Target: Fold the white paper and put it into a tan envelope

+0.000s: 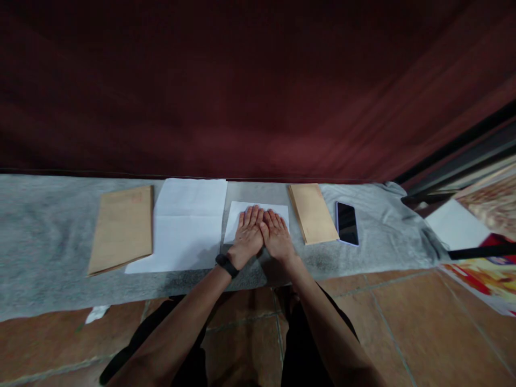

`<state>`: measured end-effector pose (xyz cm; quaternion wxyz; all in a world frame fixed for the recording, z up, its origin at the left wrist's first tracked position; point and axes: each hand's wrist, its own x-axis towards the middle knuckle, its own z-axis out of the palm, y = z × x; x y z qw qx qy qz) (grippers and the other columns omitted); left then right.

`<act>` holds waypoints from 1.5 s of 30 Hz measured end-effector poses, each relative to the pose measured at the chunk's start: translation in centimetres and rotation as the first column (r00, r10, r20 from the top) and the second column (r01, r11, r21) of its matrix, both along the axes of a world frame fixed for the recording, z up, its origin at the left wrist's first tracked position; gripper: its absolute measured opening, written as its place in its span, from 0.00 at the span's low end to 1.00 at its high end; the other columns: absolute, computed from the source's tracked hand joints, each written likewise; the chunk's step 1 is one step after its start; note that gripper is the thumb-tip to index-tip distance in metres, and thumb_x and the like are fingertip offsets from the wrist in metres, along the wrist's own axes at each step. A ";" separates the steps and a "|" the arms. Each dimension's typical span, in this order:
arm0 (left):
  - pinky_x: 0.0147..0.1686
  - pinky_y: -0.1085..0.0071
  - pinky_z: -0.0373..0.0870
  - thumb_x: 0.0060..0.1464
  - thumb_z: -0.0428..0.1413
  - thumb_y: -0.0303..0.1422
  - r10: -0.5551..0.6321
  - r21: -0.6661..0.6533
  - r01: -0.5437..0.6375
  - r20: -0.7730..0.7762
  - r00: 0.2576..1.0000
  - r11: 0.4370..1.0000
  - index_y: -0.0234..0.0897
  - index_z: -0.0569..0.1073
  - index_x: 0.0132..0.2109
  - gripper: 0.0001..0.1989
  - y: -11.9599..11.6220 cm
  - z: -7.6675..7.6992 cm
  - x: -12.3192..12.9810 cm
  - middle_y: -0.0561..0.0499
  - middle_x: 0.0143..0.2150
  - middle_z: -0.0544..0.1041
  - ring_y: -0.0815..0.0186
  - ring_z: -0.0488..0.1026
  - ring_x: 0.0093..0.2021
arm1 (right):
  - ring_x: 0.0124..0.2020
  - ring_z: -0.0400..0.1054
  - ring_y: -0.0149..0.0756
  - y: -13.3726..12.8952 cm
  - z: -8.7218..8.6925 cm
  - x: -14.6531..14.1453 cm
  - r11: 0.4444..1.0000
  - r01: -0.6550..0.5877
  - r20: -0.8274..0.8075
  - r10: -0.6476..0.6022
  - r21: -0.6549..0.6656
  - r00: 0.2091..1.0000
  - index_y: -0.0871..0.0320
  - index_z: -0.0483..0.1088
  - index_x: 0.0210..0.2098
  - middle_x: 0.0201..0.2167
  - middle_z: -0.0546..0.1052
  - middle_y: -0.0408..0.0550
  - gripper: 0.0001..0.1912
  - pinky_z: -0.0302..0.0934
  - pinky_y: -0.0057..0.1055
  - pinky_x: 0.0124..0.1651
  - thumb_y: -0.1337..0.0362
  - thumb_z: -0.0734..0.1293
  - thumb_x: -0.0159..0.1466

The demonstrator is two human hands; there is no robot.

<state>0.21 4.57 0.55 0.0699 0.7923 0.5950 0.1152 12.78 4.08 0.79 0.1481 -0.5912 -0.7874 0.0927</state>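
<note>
Both palms press down on a folded white sheet of paper point(233, 223) lying on a grey cloth. My left hand point(249, 232), with a dark band at its wrist, lies flat with the fingers stretched forward. Beside it my right hand point(277, 234) is flat too, its thumb touching the left hand. Much of the folded sheet is hidden under the hands. To the left lies a larger stack of white paper point(189, 226) with a crease across it. A stack of brown envelopes point(121, 228) overlaps its left edge. Another brown envelope stack point(314, 212) sits to the right.
A phone point(347, 223) lies right of the envelopes on the grey cloth point(387, 226). Behind the narrow surface hangs a dark red curtain point(242, 97). A colourful printed board point(489, 279) stands at the far right. A white scrap point(97, 313) lies on the tiled floor.
</note>
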 end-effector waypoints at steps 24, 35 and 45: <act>0.71 0.49 0.47 0.66 0.39 0.32 0.125 0.068 -0.126 0.008 0.992 0.990 0.34 0.59 0.72 0.29 3.4 -0.4 -1.2 0.44 0.73 0.58 0.54 0.49 0.75 | 0.72 0.52 0.50 2.3 -0.5 -0.7 0.994 0.084 0.056 -0.088 0.072 0.995 0.56 0.60 0.69 0.72 0.59 0.53 0.27 0.46 0.53 0.71 0.55 0.51 0.76; 0.72 0.51 0.44 0.68 0.38 0.36 0.220 0.028 -0.219 -0.053 0.974 0.975 0.29 0.54 0.73 0.30 2.9 -0.4 -2.3 0.39 0.75 0.52 0.54 0.46 0.76 | 0.71 0.55 0.50 2.5 -2.1 0.0 0.970 0.189 0.053 -0.199 0.151 0.979 0.59 0.58 0.70 0.71 0.58 0.60 0.28 0.49 0.51 0.69 0.53 0.55 0.75; 0.72 0.51 0.46 0.68 0.42 0.38 0.237 -0.002 -0.237 -0.012 0.971 0.971 0.17 0.53 0.71 0.33 1.5 -0.4 -3.2 0.29 0.75 0.50 0.49 0.45 0.75 | 0.69 0.58 0.55 1.8 -3.2 0.7 0.940 0.261 0.027 -0.273 0.219 0.962 0.74 0.56 0.69 0.69 0.60 0.71 0.35 0.53 0.51 0.68 0.50 0.53 0.75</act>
